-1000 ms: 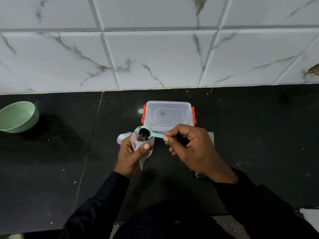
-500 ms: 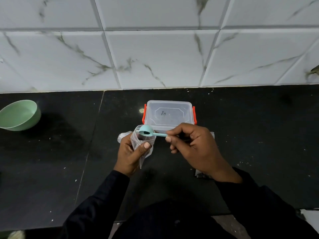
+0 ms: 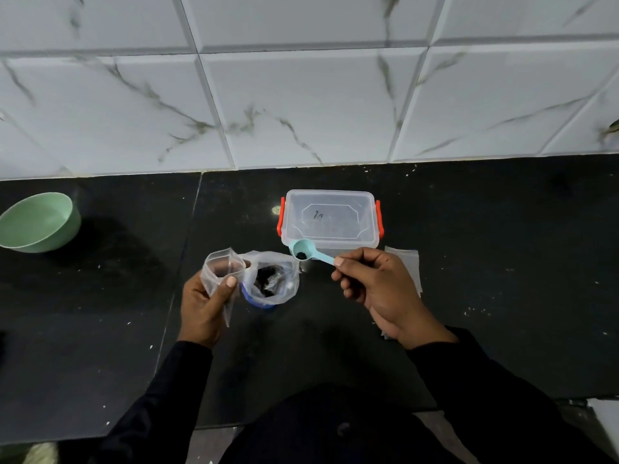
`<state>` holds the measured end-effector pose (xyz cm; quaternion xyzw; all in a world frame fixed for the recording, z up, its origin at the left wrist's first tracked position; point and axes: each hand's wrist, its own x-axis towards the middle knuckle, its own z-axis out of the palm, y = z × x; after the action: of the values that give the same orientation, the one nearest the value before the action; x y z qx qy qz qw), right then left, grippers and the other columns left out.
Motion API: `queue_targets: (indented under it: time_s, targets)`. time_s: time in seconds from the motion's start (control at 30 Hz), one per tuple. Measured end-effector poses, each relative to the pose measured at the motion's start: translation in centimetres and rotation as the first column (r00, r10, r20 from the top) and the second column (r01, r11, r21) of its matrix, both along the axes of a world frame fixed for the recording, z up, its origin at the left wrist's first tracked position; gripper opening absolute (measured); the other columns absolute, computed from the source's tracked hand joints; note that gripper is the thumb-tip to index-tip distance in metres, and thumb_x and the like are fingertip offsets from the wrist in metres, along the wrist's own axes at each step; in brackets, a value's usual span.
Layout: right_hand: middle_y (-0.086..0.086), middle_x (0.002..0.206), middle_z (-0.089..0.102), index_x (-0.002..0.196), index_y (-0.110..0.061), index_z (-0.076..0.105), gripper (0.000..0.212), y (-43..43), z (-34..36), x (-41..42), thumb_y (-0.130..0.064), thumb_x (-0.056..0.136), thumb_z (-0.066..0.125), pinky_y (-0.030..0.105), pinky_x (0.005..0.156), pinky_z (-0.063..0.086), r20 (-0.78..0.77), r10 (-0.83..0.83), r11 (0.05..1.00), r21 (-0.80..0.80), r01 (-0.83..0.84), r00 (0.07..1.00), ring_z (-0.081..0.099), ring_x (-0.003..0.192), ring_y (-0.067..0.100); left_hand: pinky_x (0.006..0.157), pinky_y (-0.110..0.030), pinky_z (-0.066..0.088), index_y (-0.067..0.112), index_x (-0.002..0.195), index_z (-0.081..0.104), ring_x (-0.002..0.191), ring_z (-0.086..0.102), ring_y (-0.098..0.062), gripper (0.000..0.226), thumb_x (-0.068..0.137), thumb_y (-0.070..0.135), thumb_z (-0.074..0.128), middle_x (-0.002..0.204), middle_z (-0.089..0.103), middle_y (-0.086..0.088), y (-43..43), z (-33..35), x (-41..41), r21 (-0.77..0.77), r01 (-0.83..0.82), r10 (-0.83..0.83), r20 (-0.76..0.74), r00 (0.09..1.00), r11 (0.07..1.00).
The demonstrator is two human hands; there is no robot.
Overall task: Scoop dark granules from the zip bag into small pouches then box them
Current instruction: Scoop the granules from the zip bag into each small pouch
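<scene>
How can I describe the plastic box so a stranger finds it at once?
Look at the black counter below the white tiled wall. Near its middle, just behind the light blue spoon, stands a clear box. Only it has orange clips on its sides.

Clear glossy plastic pouch (image 3: pixel 222 274), box (image 3: pixel 330 218); matt black counter (image 3: pixel 485 262); glossy marbled tiles (image 3: pixel 301 105).

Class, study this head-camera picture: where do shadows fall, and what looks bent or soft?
Head view: the green bowl casts a soft shadow to its right on the black counter; grout lines of the wall tiles splay from wide-angle distortion; tile veins look slightly smeared, the clear box sharper.
</scene>
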<state>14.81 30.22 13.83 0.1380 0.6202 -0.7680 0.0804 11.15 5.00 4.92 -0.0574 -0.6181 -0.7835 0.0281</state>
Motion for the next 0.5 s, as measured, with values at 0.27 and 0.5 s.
queue_targets:
  time_s: [0.27, 0.5]
  targets:
    - [0.010, 0.071, 0.070, 0.087, -0.005, 0.068, 0.005, -2.3, -7.8, -2.1, -0.006, 0.089, 0.064, 0.024, 0.057, 0.053, 0.105, -0.002, 0.957, 0.289, -0.028, 0.995, 0.063, 0.057, 0.012, 0.073, -0.029, 0.048, 0.004, 0.100, 0.065, 0.089, 0.053, -0.028, 0.064, 0.068, 0.058, 0.078, 0.098, 0.059, -0.020, -4.3, -5.0, -0.7, -0.086, -0.126, 0.140, 0.185, 0.973, 0.988]
    - [0.003, 0.070, 0.070, 0.076, -0.009, 0.067, 0.009, -7.0, -11.3, -4.5, -0.014, 0.083, 0.064, 0.034, 0.061, 0.056, -0.235, 0.305, 0.693, 0.720, -0.046, 0.923, 0.066, 0.060, 0.012, 0.066, -0.023, 0.050, 0.022, 0.076, 0.075, 0.070, 0.063, -0.006, 0.023, 0.094, 0.021, 0.060, 0.071, 0.070, 0.007, -3.6, -5.2, -2.6, -0.123, -0.179, 0.208, 0.297, 0.932, 0.976]
